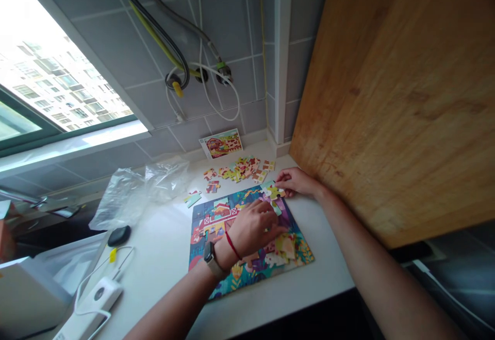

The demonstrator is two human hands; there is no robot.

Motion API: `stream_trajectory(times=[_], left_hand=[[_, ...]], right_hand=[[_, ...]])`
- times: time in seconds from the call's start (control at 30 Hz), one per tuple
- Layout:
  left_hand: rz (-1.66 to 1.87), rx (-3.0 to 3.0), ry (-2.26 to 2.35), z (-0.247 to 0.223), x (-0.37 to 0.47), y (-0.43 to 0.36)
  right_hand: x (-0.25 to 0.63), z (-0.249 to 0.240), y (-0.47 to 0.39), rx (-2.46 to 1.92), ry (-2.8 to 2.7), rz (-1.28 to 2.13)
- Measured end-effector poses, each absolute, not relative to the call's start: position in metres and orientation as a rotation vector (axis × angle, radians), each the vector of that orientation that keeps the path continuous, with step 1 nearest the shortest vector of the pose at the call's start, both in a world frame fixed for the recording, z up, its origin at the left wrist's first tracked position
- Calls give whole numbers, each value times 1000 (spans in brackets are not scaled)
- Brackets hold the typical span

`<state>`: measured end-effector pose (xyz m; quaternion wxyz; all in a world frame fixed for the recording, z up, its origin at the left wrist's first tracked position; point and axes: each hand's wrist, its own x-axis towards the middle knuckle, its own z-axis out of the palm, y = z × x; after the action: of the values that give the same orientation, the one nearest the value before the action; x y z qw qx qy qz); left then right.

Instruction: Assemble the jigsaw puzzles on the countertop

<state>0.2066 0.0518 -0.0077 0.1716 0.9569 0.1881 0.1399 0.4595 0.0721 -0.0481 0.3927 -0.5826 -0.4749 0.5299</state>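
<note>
A colourful puzzle board (196, 251) lies on the white counter, with joined pieces and loose pieces on it. My left hand (255, 226), with a watch and a red string at the wrist, is over the middle of the board; its fingers are spread apart and nothing shows in them. At the board's upper right corner, my right hand (296, 181) pinches the edge of a green and yellow puzzle piece (274, 191). Loose pieces (240, 169) are heaped behind the board. A picture card (221, 144) leans against the tiled wall.
Crumpled clear plastic (131, 190) lies left of the board. A white power strip (95, 304) with a cable and a black object (119, 236) are at the left. A wooden panel (394, 98) rises at the right. Hoses and cables hang on the wall.
</note>
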Motion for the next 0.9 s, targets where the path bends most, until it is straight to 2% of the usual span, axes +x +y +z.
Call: stream_trajectory(times=[0.17, 0.43, 0.9], left_hand=[[532, 2671, 794, -22, 211, 90], [547, 2727, 591, -53, 211, 88], [497, 2646, 657, -54, 211, 87]], right_hand=[[462, -47, 71, -1536, -1272, 1451], [459, -52, 71, -1609, -1362, 1429], [461, -55, 70, -1595, -1422, 1398]])
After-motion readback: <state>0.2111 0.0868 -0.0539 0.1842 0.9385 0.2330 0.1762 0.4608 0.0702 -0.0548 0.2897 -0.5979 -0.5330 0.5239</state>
